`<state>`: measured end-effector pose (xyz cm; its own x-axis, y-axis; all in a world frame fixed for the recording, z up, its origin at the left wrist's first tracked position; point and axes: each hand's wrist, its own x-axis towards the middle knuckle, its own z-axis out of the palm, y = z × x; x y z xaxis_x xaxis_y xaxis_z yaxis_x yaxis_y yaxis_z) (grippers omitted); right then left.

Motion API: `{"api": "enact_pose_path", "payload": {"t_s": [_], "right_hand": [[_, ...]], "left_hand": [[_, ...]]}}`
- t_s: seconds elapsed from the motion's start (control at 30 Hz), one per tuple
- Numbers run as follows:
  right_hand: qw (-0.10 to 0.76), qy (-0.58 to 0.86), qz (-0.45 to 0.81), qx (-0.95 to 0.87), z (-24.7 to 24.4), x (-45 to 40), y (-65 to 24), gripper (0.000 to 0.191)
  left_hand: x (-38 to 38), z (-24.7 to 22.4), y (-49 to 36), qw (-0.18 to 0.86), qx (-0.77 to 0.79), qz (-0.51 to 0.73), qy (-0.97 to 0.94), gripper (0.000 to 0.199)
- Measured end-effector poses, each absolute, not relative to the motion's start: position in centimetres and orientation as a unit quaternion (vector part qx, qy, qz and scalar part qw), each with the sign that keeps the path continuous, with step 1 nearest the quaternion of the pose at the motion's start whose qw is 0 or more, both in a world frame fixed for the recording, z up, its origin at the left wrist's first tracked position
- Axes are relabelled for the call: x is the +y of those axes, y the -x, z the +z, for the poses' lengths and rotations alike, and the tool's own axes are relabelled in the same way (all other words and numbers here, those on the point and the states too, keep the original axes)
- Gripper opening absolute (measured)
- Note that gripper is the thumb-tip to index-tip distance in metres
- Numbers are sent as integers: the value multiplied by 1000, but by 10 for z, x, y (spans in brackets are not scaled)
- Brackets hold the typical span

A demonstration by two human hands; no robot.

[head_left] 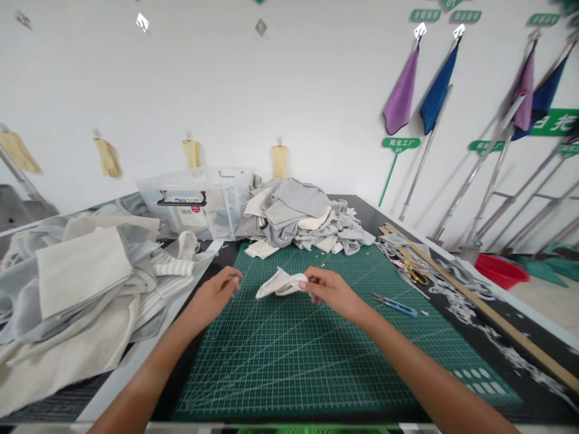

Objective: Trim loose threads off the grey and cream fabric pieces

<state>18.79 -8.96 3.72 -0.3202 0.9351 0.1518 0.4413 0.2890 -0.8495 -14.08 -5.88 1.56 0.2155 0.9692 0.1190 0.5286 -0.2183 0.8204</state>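
A small piece of off-white fabric [283, 283] hangs just above or on the green cutting mat [289, 361], and my right hand [328, 290] pinches its right end between thumb and fingers. My left hand [220, 290] is over the mat's left edge, fingers loosely bent and apart, with nothing visible in it. A gap separates it from the fabric. To the right of my right hand, blue-handled thread snips [395, 305] lie on the mat.
A heap of grey and cream cloth [298, 214] lies at the mat's far end, beside clear storage boxes [185, 202]. More fabric [85, 271] is stacked on the left. Along the right run a wooden strip [488, 307], gold-handled scissors [415, 274] and white scraps [461, 304].
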Motion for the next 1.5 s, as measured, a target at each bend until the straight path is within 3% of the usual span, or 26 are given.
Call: {"api": "enact_pose_path", "payload": {"t_s": [0.1,0.17,0.3,0.47,0.63,0.9,1.0,1.2,1.37,1.43,1.5], "right_hand": [[376,447,446,-678,40,-100,-170,26],[402,447,455,-657,44,-95,-165,27],[439,441,474,-623,51,-77,-165,29],[445,484,459,-598,44,-65,-179,33],[438,551,212,-678,52,-64,-198,34],[413,504,1,-759,112,-73,-210,22],[400,516,-29,-757,133,-76,-216,21],[359,547,27,-756,157,-80,-235,23],[438,525,157,-713,159,-80,-239,31],[463,511,247,-681,162,-84,-237,31],[468,498,317,-658,167,-89,-235,33]], "left_hand": [[-76,20,104,545,486,281,-623,52],[-82,22,85,634,446,250,-581,57],[-76,25,65,664,422,268,-556,43],[-53,33,61,626,394,379,-556,38],[-43,61,65,574,363,527,-510,46],[-59,139,57,501,271,505,-648,59],[-58,153,50,445,275,503,-688,53],[-53,154,39,296,348,484,-746,15],[-57,165,35,106,370,483,-786,31],[-60,173,34,91,354,502,-784,30],[-63,180,34,140,341,517,-772,27]]}}
